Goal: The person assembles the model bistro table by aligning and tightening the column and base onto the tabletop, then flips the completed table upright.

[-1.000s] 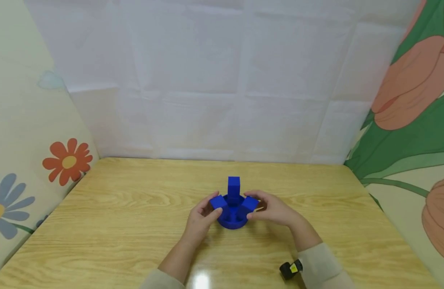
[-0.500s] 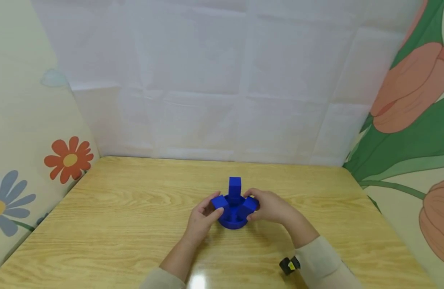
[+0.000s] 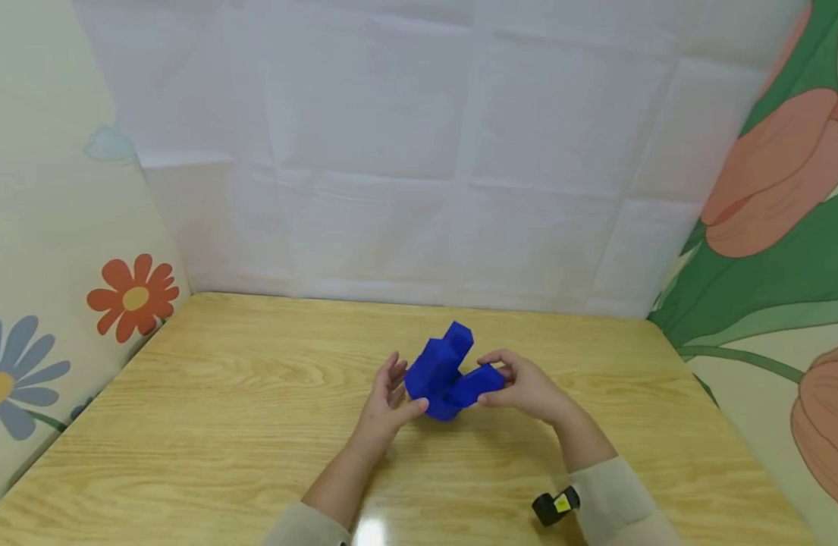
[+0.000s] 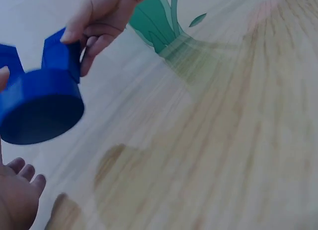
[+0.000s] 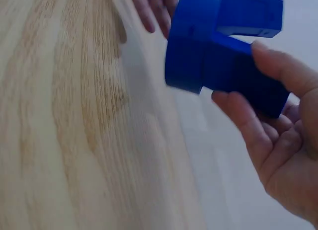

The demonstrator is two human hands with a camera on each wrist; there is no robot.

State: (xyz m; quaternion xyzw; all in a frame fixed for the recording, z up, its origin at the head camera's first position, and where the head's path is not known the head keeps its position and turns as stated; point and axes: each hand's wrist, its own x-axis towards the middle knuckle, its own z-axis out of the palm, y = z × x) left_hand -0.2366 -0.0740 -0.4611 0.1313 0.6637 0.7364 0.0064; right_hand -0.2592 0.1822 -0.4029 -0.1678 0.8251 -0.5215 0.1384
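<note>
A blue plastic piece (image 3: 432, 371) has a round base and block-like square arms. It is tilted above the wooden table, its flat underside showing in the left wrist view. One of its arms (image 5: 238, 73) is pinched between the thumb and fingers of my right hand (image 3: 528, 390). My left hand (image 3: 381, 413) is at the left of the round base (image 4: 44, 111), fingers spread and loosely bent. The left thumb lies close to the base; whether it touches cannot be told. Below the base, the left fingers (image 4: 30, 173) are apart from it.
A small black item with a yellow patch (image 3: 555, 506) is by the right sleeve (image 3: 616, 493). The wood-grain table (image 3: 241, 409) extends around the hands. A white cloth (image 3: 391, 152) hangs behind, with flower-patterned panels (image 3: 753, 296) at both sides.
The blue piece has been lifted and tipped over to the left, its base turning to the side. The left fingers have come off its arm; my right hand keeps its pinch and moved slightly right.
</note>
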